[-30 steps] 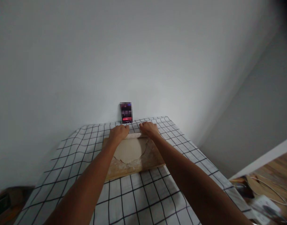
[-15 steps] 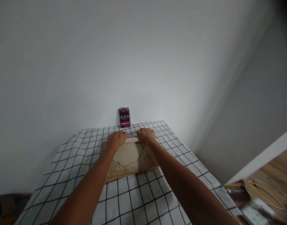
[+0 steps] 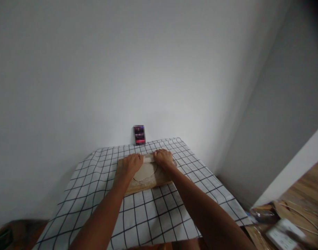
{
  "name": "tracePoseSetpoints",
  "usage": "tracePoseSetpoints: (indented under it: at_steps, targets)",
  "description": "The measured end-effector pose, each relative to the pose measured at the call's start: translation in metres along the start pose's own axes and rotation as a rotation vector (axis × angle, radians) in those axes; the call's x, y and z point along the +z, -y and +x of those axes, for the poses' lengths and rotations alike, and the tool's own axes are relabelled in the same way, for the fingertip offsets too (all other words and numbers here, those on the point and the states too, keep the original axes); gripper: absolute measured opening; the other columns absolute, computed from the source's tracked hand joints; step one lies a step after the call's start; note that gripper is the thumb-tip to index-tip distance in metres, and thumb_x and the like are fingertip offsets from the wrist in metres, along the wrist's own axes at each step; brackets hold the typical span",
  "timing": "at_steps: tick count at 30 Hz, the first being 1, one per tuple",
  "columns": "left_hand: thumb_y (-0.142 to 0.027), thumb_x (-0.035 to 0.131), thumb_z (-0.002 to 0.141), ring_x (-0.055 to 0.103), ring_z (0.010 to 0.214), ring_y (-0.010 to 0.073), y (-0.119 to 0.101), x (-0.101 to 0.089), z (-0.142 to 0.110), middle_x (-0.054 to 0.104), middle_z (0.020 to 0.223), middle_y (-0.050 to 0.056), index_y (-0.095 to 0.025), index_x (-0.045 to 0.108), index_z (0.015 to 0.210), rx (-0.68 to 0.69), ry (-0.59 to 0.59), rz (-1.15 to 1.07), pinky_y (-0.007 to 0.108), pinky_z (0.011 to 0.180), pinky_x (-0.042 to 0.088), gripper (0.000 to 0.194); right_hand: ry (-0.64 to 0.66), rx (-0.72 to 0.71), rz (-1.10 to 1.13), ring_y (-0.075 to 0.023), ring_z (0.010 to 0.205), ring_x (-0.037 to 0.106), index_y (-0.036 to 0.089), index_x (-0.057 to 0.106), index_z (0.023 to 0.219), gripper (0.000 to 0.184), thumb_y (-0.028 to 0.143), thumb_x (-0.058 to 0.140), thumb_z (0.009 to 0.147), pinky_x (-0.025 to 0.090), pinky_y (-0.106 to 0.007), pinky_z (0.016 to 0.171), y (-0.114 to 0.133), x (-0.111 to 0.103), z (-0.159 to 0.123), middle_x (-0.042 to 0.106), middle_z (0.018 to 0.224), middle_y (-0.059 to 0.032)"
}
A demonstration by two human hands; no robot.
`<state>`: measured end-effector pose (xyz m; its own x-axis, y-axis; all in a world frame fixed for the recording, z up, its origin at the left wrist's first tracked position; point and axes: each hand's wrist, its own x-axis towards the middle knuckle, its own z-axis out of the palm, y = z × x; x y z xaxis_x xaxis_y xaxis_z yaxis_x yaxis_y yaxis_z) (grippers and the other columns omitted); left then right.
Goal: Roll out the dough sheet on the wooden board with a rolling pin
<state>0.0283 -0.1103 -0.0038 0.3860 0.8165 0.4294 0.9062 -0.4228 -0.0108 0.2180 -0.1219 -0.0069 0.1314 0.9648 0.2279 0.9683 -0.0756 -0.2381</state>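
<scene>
Both my hands are closed around a pale rolling pin (image 3: 148, 158), which lies across the far part of a wooden board (image 3: 138, 188). My left hand (image 3: 133, 162) grips its left end, and my right hand (image 3: 163, 157) grips the right end. Under and in front of the pin a flat, rounded sheet of dough (image 3: 145, 171) is spread on the board. Flour dusts the wood along the near edge of the dough. My forearms cover parts of the board's left and right sides.
A white cloth with dark grid lines (image 3: 145, 217) covers the table. A phone with a blurred screen (image 3: 139, 135) leans against the white wall (image 3: 159, 69) at the table's back. Down on the right, a white box (image 3: 282, 233) and a pale cord (image 3: 304, 218) lie near the wooden floor.
The camera view has tilted up and shifted, so the table sits lower and its near edge shows. My hands remain on the rolling pin near the board's far side.
</scene>
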Motion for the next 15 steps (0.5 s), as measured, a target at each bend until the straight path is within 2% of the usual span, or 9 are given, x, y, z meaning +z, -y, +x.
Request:
tracePoseSetpoints:
  at_steps: [4,9,15]
  targets:
    - [-0.03,0.032,0.104,0.072,0.092,0.0313,-0.006,-0.004,-0.009,0.078,0.099,0.02,-0.011,0.075,0.096,-0.033,-0.04,0.045,0.04,0.078,0.052,0.048,-0.061,-0.038,-0.008,-0.0278,0.117,0.064,0.02,0.074,0.112,0.04,0.032,0.037,0.106,0.045,-0.043,0.099,-0.001,0.002,-0.012,0.072,0.122,-0.0151]
    - [-0.029,0.038,0.104,0.071,0.105,0.0295,-0.013,-0.008,-0.018,0.079,0.106,0.016,-0.014,0.076,0.097,-0.043,-0.091,0.011,0.044,0.095,0.051,0.042,-0.092,-0.058,-0.002,-0.0272,0.117,0.062,0.018,0.074,0.11,0.039,0.031,0.037,0.106,0.044,-0.043,0.1,0.0,0.0,-0.026,0.072,0.121,-0.0151]
    - [-0.028,0.042,0.102,0.062,0.129,0.0345,-0.015,-0.008,-0.032,0.074,0.128,0.015,-0.015,0.075,0.116,-0.043,-0.126,-0.006,0.056,0.113,0.04,0.038,-0.135,-0.097,0.055,-0.0259,0.122,0.057,0.02,0.074,0.103,0.042,0.034,0.035,0.107,0.047,-0.037,0.094,-0.003,-0.001,-0.043,0.071,0.121,-0.0121]
